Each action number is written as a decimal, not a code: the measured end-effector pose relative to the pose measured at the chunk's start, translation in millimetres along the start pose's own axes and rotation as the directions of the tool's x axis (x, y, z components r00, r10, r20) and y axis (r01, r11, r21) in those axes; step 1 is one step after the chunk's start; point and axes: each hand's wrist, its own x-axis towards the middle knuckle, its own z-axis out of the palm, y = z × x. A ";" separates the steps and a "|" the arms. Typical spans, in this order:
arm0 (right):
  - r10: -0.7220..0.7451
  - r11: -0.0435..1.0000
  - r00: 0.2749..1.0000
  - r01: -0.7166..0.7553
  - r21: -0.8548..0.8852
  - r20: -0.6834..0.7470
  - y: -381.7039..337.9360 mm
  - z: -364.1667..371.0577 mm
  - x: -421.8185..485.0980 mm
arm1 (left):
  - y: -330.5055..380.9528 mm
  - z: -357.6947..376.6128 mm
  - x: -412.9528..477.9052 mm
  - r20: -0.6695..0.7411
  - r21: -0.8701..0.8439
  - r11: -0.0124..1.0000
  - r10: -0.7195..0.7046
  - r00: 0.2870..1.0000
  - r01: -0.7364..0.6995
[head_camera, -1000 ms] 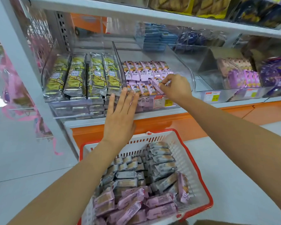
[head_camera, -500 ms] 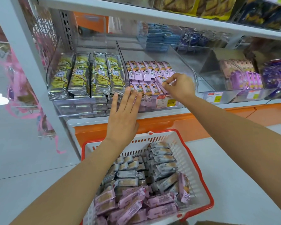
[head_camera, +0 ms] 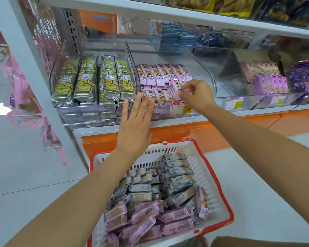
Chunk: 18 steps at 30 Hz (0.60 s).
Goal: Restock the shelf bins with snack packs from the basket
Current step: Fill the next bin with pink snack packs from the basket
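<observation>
Grip of the right hand point(head_camera: 196, 98) pinched on a pink snack pack point(head_camera: 175, 87), seating it in the clear bin point(head_camera: 208, 73)
The pack lies at an angle at the right end of the bin's front row. The left hand point(head_camera: 135, 127), fingers straight, steadies that row's left end. Step judged: placing and squaring. The next move calls for release, then a reach down to the basket point(head_camera: 202, 168) for more pink packs
</observation>
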 end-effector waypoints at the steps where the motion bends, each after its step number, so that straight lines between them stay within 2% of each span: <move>1: -0.032 0.999 0.999 0.033 0.032 -0.027 0.5 -0.4 -6.2 | 0.8 -0.8 -0.2 0.005 -0.006 1.000 -0.005 1.000 0.005; 4: -0.137 0.984 0.989 0.143 0.106 -0.060 0.2 -2.3 -32.3 | 4.9 -3.5 -5.0 0.001 -0.012 1.000 -0.001 1.000 0.001; 8: -0.224 0.958 0.974 0.224 0.178 -0.020 6.1 -1.9 -73.7 | 17.1 -2.5 -20.5 0.004 -0.040 0.991 0.129 0.992 -0.129; 11: -0.167 0.974 0.976 0.141 0.176 0.143 24.3 10.0 -104.3 | 21.3 8.0 -31.7 0.011 -0.093 0.980 0.176 0.984 -0.174; 13: -0.160 0.979 0.951 0.119 0.164 0.263 41.2 24.1 -126.1 | 17.6 21.0 -41.3 0.060 -0.110 0.981 0.167 0.984 -0.159; 16: -0.125 0.985 0.891 0.058 0.163 0.436 65.1 52.4 -156.0 | 5.9 45.5 -59.0 0.221 -0.075 0.995 0.088 0.971 -0.073; 18: -0.128 0.986 0.837 0.051 0.157 0.532 73.3 70.6 -172.7 | -2.6 56.5 -70.2 0.355 -0.015 1.000 0.016 0.935 -0.012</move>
